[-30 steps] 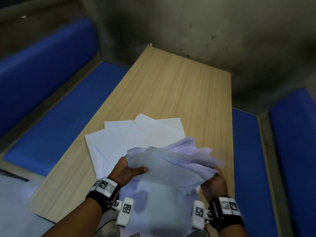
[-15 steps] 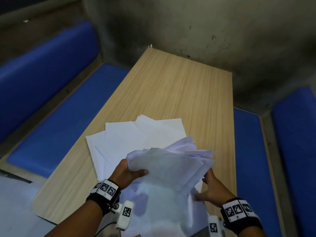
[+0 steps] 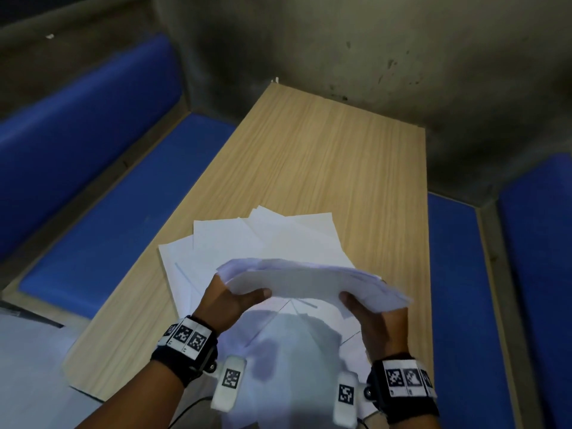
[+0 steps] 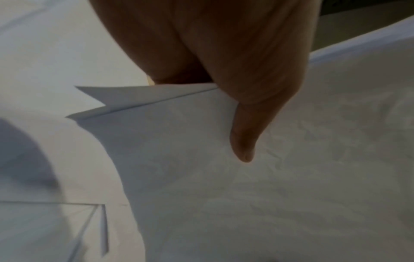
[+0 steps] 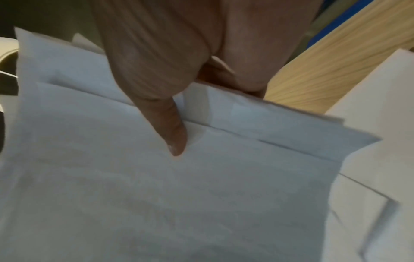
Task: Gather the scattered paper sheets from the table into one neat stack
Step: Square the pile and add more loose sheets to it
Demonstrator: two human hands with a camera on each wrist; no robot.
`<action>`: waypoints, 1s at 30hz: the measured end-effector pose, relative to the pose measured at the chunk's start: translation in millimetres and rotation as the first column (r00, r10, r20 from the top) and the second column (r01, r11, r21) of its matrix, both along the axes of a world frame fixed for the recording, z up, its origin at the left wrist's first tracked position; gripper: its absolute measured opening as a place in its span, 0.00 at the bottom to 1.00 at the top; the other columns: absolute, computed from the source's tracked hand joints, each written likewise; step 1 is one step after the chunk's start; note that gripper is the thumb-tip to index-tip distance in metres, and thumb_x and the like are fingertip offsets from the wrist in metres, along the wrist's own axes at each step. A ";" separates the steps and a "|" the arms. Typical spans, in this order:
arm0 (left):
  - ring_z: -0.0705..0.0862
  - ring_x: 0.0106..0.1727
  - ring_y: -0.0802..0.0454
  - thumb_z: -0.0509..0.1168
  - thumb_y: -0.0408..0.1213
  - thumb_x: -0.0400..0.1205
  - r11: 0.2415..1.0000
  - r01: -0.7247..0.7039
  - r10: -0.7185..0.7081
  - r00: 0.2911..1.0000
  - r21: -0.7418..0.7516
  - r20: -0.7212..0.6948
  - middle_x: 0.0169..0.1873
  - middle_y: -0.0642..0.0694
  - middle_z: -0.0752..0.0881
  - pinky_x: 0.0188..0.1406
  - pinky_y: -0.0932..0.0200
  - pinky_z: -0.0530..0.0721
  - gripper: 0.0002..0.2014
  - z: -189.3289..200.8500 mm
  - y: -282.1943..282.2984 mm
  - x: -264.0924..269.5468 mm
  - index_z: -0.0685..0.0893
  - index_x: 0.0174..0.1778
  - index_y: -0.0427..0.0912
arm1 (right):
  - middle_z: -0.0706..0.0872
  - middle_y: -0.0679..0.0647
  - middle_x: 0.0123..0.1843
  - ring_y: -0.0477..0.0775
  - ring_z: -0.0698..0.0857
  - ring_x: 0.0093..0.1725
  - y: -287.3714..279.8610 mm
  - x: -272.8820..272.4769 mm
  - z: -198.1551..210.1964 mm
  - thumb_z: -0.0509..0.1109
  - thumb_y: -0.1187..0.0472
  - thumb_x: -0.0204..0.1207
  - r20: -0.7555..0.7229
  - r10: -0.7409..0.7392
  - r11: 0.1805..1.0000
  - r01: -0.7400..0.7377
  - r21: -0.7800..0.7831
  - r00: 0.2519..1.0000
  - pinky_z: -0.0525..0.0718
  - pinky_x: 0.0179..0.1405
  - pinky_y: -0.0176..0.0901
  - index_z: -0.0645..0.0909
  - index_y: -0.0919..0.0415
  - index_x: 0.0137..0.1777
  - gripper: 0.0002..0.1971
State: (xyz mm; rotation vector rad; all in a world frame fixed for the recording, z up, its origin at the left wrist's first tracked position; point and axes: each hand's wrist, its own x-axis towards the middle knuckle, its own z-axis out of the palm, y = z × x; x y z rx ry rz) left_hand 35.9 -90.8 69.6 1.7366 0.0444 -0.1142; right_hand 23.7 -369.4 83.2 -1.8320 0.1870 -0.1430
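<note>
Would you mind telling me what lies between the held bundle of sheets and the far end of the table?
In the head view, loose overlapping sheets lie just beyond the held bundle; past them the wooden table runs bare to its far end.

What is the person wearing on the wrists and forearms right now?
Forearms are bare, no sleeves. Each wrist carries a black band with white tiles printed with black square codes. A white rounded camera pod with its own code tag hangs under each wrist; a thin dark cable trails near the left one.

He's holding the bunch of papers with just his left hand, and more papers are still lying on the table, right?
Not quite: both hands hold the bunch, left hand and right hand, as the head view shows. More papers do lie on the table.
</note>
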 end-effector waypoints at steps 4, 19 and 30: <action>0.88 0.63 0.40 0.81 0.32 0.70 0.988 -0.058 0.054 0.998 -0.146 -0.037 0.54 0.49 0.93 0.65 0.39 0.86 0.16 -12.0 4.5 -0.9 0.92 0.53 0.47 | 0.91 0.46 0.48 0.38 0.88 0.51 8.1 -13.3 -23.0 0.86 0.63 0.62 -0.092 0.079 0.996 -0.082 -0.023 0.993 0.85 0.50 0.34 0.86 0.47 0.55 0.22; 0.78 0.33 0.64 0.65 0.59 0.75 0.910 -0.361 0.400 0.895 -0.205 0.197 0.29 0.61 0.82 0.35 0.72 0.74 0.17 31.9 -48.3 3.7 0.82 0.35 0.47 | 0.84 0.62 0.46 0.63 0.83 0.49 55.6 3.1 5.6 0.76 0.29 0.61 0.028 -0.363 0.842 0.315 0.438 0.931 0.80 0.58 0.75 0.85 0.51 0.44 0.26; 0.83 0.45 0.60 0.61 0.39 0.79 0.838 -0.496 0.536 0.828 -0.228 0.167 0.40 0.54 0.86 0.48 0.70 0.78 0.06 28.8 -44.4 13.9 0.83 0.44 0.43 | 0.85 0.51 0.47 0.62 0.84 0.53 62.2 13.7 11.4 0.75 0.40 0.68 0.065 -0.425 0.860 0.380 0.340 0.903 0.81 0.62 0.73 0.82 0.48 0.45 0.14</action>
